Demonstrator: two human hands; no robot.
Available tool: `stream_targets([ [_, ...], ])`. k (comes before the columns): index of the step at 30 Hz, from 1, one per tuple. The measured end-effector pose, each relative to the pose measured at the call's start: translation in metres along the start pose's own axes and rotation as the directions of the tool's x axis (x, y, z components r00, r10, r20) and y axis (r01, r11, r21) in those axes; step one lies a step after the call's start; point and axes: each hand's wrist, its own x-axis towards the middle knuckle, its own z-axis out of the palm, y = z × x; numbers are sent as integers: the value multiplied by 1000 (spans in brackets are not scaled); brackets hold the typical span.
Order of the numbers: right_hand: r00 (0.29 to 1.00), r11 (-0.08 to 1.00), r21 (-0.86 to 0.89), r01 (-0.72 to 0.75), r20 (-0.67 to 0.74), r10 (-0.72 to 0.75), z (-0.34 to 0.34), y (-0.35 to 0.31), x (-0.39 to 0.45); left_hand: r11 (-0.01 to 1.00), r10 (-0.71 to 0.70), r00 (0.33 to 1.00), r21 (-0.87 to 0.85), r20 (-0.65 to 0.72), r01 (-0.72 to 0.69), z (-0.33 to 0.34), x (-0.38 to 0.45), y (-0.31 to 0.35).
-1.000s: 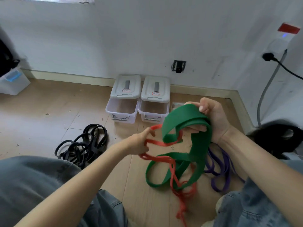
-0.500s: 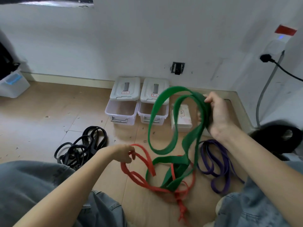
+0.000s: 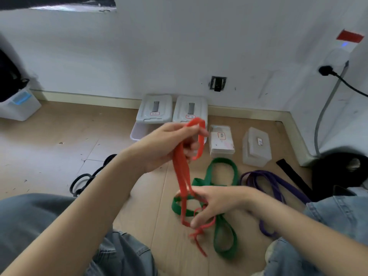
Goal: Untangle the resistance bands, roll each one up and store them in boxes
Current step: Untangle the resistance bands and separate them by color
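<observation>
My left hand [image 3: 171, 144] is raised and grips the top loop of the red band [image 3: 182, 176], which hangs down taut. Lower down, my right hand [image 3: 211, 204] pinches the same red band near its twisted lower end. The green band [image 3: 223, 170] lies loose on the floor under my right hand, in loops. A purple band [image 3: 266, 180] lies on the floor to the right. Black bands [image 3: 83, 182] lie at the left, partly hidden by my left arm. Two open white boxes [image 3: 137, 134] stand by the wall with lids propped behind them.
Two small closed clear boxes [image 3: 222, 142] [image 3: 256, 148] sit right of the open ones. A black strap [image 3: 292, 176] and a round black object [image 3: 338, 172] lie at the right. A cable hangs from a wall plug [image 3: 325, 70]. A white bin [image 3: 18, 104] stands far left.
My right hand let go of the green band, which dropped to the floor, and took the red band low down. My left hand lifted the red band up high.
</observation>
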Motion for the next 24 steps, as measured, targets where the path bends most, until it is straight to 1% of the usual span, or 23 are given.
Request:
stream_targets([
  [1, 999, 995, 97, 25, -45, -20, 9, -2, 4, 999, 36, 996, -37, -83, -40, -3, 1, 2],
  [2, 994, 979, 199, 40, -111, -18, 11, -2, 5, 998, 59, 972, 9, -226, -58, -10, 4, 1],
  [3, 984, 958, 286, 33, -178, 19, 8, -2, 4, 990, 75, 916, 141, -393, -20, -20, 8, -3],
  [4, 964, 938, 345, 15, -255, 78, 1, 0, 1, 945, 94, 845, 315, -527, 91, -31, 10, -10],
  [5, 927, 927, 375, 3, -349, 138, -8, 2, -3, 837, 102, 796, 484, -596, 256, -41, 10, -18],
  [6, 877, 924, 383, 7, -447, 178, -19, 4, -8, 659, 63, 794, 622, -605, 422, -49, 9, -28],
  [7, 827, 931, 364, 33, -533, 179, -29, 3, -13, 444, 7, 806, 724, -592, 528, -54, 7, -37],
  [8, 785, 953, 295, 68, -606, 131, -36, -1, -17, 281, -38, 819, 781, -572, 558, -56, 6, -46],
  [9, 761, 976, 191, 101, -647, 48, -41, -6, -21, 227, -88, 850, 820, -520, 525, -56, 7, -51],
  [10, 763, 986, 87, 142, -645, -53, -43, -11, -24, 311, -156, 900, 844, -408, 437, -53, 7, -52],
  [11, 773, 977, 30, 211, -617, -148, -42, -17, -26, 523, -212, 946, 790, -244, 321, -44, 7, -49],
  [12, 777, 953, 31, 301, -587, -226, -42, -23, -29, 741, -213, 975, 641, -58, 200, -34, 7, -44],
  [13, 765, 913, 80, 400, -577, -284, -41, -28, -32, 869, -160, 982, 487, 98, 93, -24, 8, -42],
  [14, 737, 846, 167, 506, -593, -323, -43, -33, -35, 918, -104, 976, 395, 191, 20, -15, 10, -46],
  [15, 702, 749, 270, 605, -624, -343, -47, -37, -40, 932, -83, 969, 362, 234, -7, -5, 12, -53],
  [17, 621, 499, 425, 755, -709, -335, -59, -41, -49, 917, -150, 953, 397, 265, 33, 14, 16, -73],
  [18, 582, 388, 460, 799, -755, -302, -65, -40, -53, 902, -196, 938, 429, 286, 57, 22, 17, -85],
  [19, 547, 308, 471, 827, -800, -245, -69, -39, -55, 892, -233, 924, 444, 302, 79, 27, 19, -95],
  [20, 519, 264, 468, 843, -838, -169, -72, -36, -56, 885, -255, 919, 456, 300, 97, 28, 20, -100],
  [21, 501, 253, 469, 846, -862, -79, -75, -32, -56, 883, -265, 923, 455, 280, 115, 27, 20, -100],
  [22, 491, 276, 477, 835, -871, 17, -78, -28, -57, 889, -267, 933, 437, 241, 141, 22, 20, -95],
  [23, 485, 336, 489, 805, -868, 104, -81, -22, -58, 906, -255, 949, 390, 188, 166, 15, 20, -88],
  [24, 492, 437, 515, 738, -853, 175, -84, -16, -60, 934, -224, 967, 310, 123, 177, 7, 19, -79],
])
